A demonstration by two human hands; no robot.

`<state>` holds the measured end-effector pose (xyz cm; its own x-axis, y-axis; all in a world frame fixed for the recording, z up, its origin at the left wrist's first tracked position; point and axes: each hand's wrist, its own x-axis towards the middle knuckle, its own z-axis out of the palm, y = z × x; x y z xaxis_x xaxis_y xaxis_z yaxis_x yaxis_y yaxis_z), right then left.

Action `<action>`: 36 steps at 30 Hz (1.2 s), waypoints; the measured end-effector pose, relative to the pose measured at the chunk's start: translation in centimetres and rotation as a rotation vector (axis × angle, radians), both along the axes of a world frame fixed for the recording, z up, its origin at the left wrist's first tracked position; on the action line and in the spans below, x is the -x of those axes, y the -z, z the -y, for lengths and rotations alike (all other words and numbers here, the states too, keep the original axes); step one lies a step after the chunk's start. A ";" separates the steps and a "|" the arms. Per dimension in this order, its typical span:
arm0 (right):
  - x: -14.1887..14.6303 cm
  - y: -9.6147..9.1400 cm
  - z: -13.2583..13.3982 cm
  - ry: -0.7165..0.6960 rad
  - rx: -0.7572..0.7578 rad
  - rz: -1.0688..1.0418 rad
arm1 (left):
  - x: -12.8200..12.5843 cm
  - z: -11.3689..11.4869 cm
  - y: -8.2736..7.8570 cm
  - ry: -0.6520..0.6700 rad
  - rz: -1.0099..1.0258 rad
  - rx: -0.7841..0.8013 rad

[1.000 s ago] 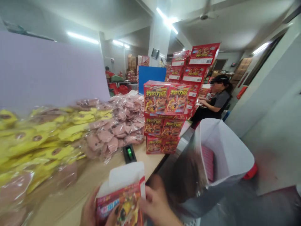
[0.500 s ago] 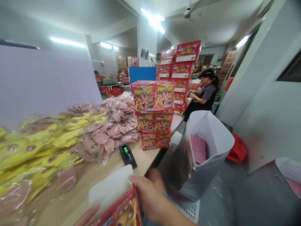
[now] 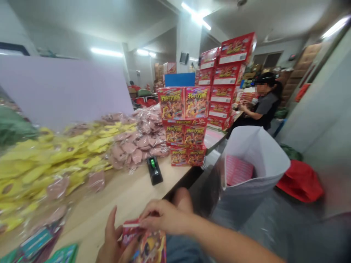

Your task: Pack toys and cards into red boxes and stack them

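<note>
A small red printed cardboard box (image 3: 153, 246) is in my hands at the bottom of the head view, above the table's near edge. My left hand (image 3: 111, 241) grips its left side, with one finger sticking up. On its top end, the bent fingers of my right hand (image 3: 161, 217) press at the flap. The box's lower part is cut off by the frame. Beyond my hands, a black tape dispenser (image 3: 155, 171) with a green roll lies on the wooden table (image 3: 126, 197). Behind it stands a stack of similar red boxes (image 3: 183, 133).
Bagged yellow (image 3: 68, 157) and pink pieces (image 3: 137, 146) are heaped on the left. Green packets (image 3: 63, 254) lie at the near left. A tall white-lined sack (image 3: 255, 182) holds pink packets beside the table. A person (image 3: 263, 98) sits beyond tall stacks of red cartons (image 3: 229, 78).
The box's raised white flap is folded down, and my right hand has shifted over the box's top. The camera view has turned left, bringing the green packets into sight.
</note>
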<state>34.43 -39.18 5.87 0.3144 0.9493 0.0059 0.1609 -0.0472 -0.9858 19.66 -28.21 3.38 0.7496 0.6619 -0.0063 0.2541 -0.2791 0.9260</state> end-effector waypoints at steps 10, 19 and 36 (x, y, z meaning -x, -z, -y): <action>-0.3 0.3 -2.9 -0.266 0.170 -0.176 | 1.7 -1.8 2.0 0.209 0.027 0.165; 3.8 -1.2 -4.0 -0.336 0.133 0.389 | 2.7 -4.6 2.1 0.304 0.090 0.158; -11.0 6.1 -10.0 0.513 0.288 -0.023 | -3.3 -13.0 -1.4 0.386 0.103 -0.724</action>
<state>45.47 -29.15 -0.22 0.7312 0.6380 -0.2417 0.0259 -0.3799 -0.9247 22.93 -15.19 4.83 0.8987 0.1710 0.4038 -0.0583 -0.8660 0.4966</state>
